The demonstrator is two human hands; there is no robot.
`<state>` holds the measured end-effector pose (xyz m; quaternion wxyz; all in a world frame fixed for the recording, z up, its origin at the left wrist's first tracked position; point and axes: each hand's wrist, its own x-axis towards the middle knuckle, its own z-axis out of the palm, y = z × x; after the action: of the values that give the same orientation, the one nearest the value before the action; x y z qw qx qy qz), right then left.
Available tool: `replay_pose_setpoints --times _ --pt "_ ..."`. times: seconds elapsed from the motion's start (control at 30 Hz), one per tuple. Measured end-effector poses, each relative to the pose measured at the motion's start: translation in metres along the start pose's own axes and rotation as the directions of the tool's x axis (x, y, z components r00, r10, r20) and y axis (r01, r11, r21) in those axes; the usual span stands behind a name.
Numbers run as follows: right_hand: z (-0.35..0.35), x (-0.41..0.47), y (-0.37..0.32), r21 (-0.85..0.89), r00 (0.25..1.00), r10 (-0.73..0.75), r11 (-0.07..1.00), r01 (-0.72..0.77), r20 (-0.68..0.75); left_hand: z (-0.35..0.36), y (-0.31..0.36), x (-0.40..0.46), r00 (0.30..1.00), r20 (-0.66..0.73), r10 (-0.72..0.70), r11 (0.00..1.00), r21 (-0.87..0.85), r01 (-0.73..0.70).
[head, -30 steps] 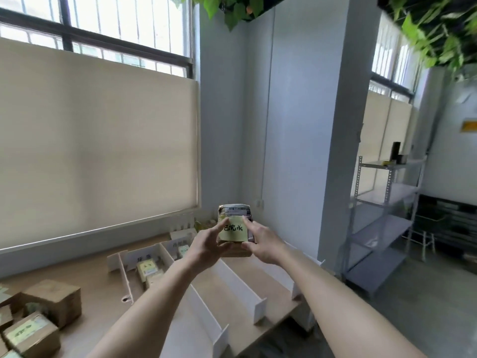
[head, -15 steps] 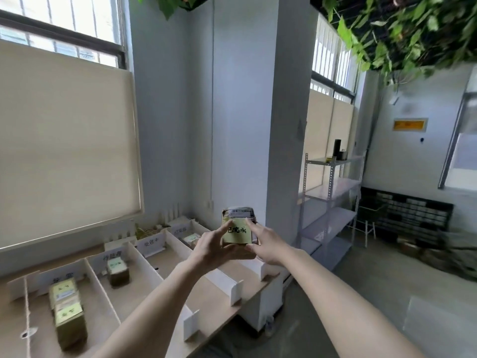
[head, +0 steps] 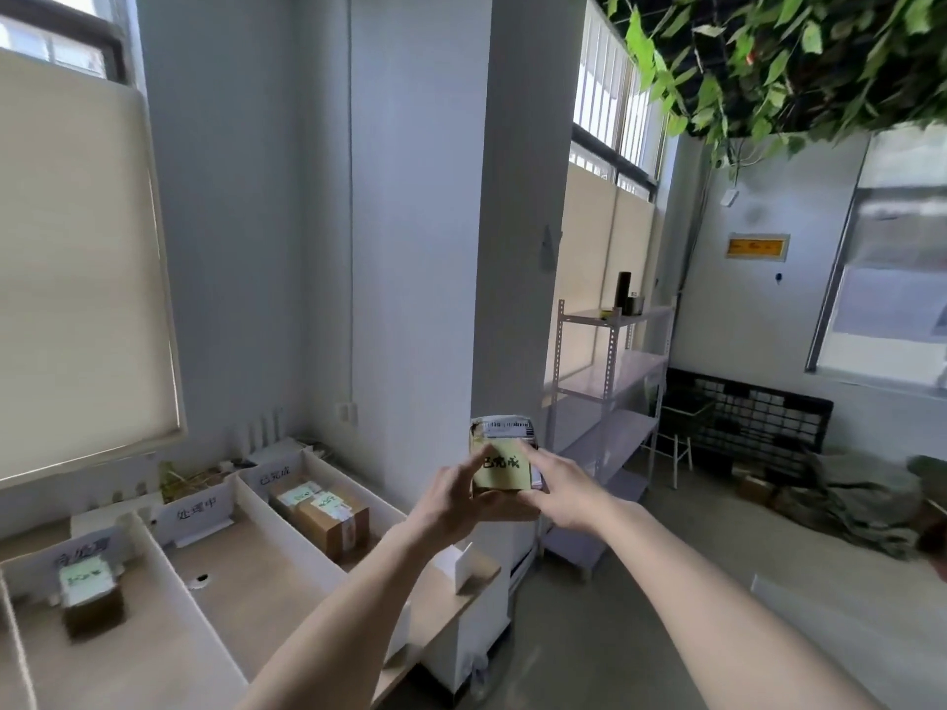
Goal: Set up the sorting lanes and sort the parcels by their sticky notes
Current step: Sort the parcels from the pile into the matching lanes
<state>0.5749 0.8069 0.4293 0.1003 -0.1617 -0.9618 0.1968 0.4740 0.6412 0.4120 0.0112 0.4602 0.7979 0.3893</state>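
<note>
Both hands hold a small parcel [head: 505, 456] up in the air at chest height, beyond the right end of the counter [head: 266, 597]. The left hand [head: 451, 497] grips its left side and underside with the thumb up against the front, while the right hand [head: 563, 491] clasps its right side, fingers curled onto the face. A yellow sticky note [head: 502, 468] with dark handwriting covers the parcel's front, and a white shipping label [head: 507, 427] sits above it. At eight o'clock from the parcel, white dividers [head: 287, 525] split the wooden counter into lanes, each headed by a white handwritten sign. The right lane holds two brown boxes [head: 328, 515] with pale notes on top; the middle lane [head: 246, 591] shows bare wood; the left lane holds one blurred box [head: 89, 597] with a green note. At two o'clock from the hands stands a metal shelf rack [head: 610, 397], with green leaves [head: 768, 69] hanging overhead.
</note>
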Motion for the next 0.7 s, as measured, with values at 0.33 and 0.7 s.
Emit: replay_pose_setpoints --times 0.33,0.7 --pt "-0.013 0.170 0.014 0.012 0.995 -0.089 0.996 0.089 0.034 -0.013 -0.082 0.147 0.991 -0.114 -0.068 0.997 -0.050 0.062" --pt "0.069 0.306 -0.019 0.073 0.952 -0.263 0.964 0.254 0.155 -0.051 -0.196 0.183 0.950 -0.204 -0.236 0.970 0.016 0.245"
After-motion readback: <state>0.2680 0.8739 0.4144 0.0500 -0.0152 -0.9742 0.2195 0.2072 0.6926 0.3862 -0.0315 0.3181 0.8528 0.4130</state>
